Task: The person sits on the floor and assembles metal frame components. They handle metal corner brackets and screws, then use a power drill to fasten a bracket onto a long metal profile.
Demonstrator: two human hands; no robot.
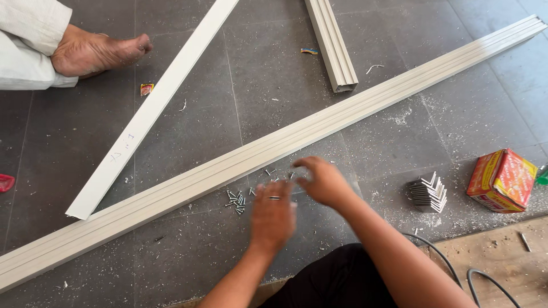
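both hands over screws (237, 201) on floor by long profile (274, 151); left hand (273, 217) flat open, right hand (322, 181) half-curled, grip unclear.

Floor tiles (274, 74): matt, dark grey, slightly rough, dusted with pale swarf. Long profile (319, 122): smooth, off-white, probably coated metal. Screws (237, 201): bright bare metal. Corner brackets (429, 193): pale metal. Box (502, 179): glossy printed card.
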